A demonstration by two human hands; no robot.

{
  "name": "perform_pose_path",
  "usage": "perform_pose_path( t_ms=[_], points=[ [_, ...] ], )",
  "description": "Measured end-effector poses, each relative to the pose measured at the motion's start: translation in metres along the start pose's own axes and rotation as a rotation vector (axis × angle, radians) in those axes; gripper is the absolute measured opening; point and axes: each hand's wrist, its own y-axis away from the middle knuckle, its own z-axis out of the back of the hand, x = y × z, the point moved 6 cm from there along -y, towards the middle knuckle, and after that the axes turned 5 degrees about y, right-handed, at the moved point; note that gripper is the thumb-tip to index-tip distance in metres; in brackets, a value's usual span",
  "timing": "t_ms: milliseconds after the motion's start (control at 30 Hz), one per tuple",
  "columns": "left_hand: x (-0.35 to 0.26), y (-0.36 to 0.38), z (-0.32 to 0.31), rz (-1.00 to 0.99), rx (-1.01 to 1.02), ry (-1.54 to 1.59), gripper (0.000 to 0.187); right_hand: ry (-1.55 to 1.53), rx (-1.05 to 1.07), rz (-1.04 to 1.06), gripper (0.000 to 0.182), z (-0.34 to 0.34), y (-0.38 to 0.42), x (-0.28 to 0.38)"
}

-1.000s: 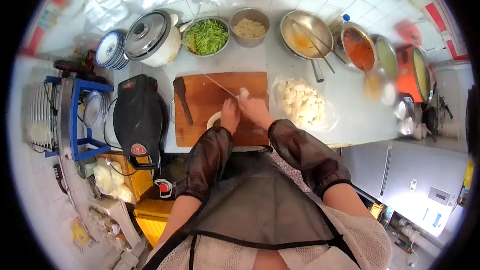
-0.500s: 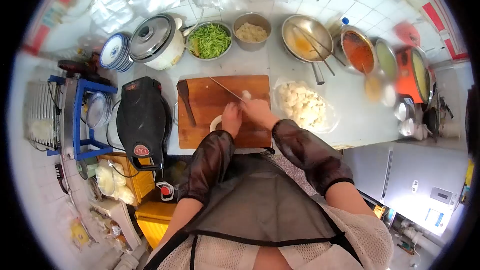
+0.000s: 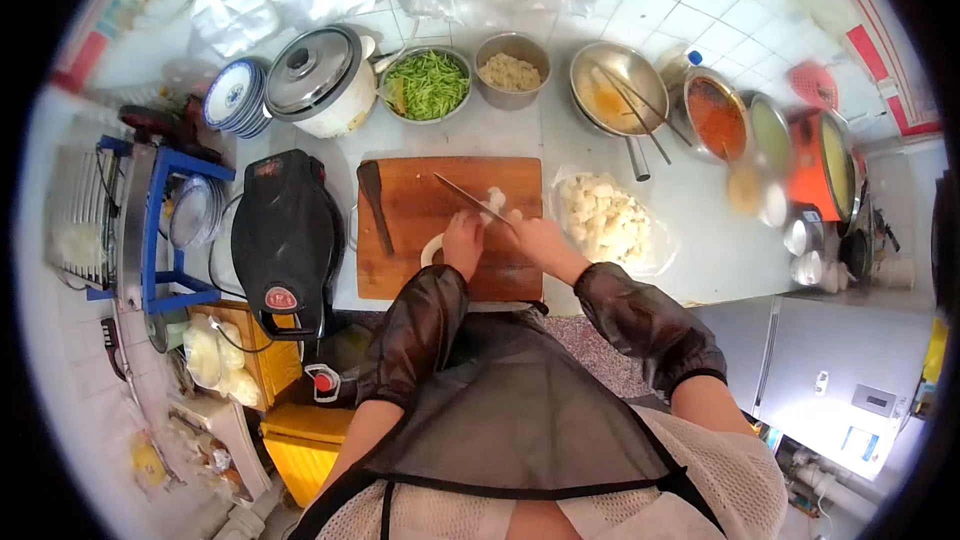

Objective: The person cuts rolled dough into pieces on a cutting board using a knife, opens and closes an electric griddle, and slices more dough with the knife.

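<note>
A wooden cutting board (image 3: 410, 275) lies in front of me. My right hand (image 3: 540, 243) is closed around the handle of a knife (image 3: 465, 194), its blade slanting up and left across the board. Close beside it, my left hand (image 3: 463, 242) has its fingers curled down onto a pale curved roll of food (image 3: 431, 251), most of which the hand hides. Small white pieces (image 3: 495, 199) lie by the blade, just beyond my fingertips. Along the board's left side rests a dark wooden spatula (image 3: 374, 210).
Pale chunks (image 3: 610, 218) sit on a plastic sheet right of the board. A black electric griddle (image 3: 287, 240) stands left. Behind are a rice cooker (image 3: 318, 85), shredded greens (image 3: 428, 85), a metal pot (image 3: 513, 90), and a pan (image 3: 600, 110) with chopsticks. A bowl of red sauce (image 3: 716, 120) is farther right.
My right hand and the knife have shifted slightly right, and the blade now lies at a steeper slant. More of the white pieces shows by it. My left hand stays nearly in place.
</note>
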Motion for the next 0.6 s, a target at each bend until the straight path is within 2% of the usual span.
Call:
perform_pose_path(
  t_ms=[133,200,233,300,400,467,533,600],
  points=[
    [0.006,0.0,-0.001,0.02,0.017,-0.115,0.012,-0.005,-0.048,0.002,0.017,-0.03,-0.014,0.01],
    [0.004,0.001,0.001,0.021,0.012,-0.127,0.011,-0.036,-0.189,0.002,0.017,-0.046,-0.04,0.014],
    [0.004,0.0,0.002,0.021,0.032,-0.098,0.011,-0.041,-0.19,0.002,0.017,-0.048,-0.041,0.012],
    [0.004,-0.004,0.006,0.007,0.05,-0.068,0.012,-0.052,-0.147,0.02,0.017,-0.048,-0.044,0.002],
    [0.009,-0.001,0.004,0.017,0.019,-0.014,0.013,-0.046,-0.134,0.031,0.016,-0.006,-0.005,0.003],
    [0.018,0.001,-0.002,-0.031,-0.019,-0.093,0.013,-0.031,-0.062,-0.008,0.017,-0.016,-0.005,0.007],
    [0.022,0.001,-0.002,0.001,-0.01,-0.077,0.012,-0.017,0.007,-0.059,0.018,-0.034,-0.018,0.01],
    [0.018,0.0,0.001,0.039,-0.002,-0.062,0.011,-0.042,-0.149,0.003,0.019,-0.049,-0.046,0.015]
  ],
)
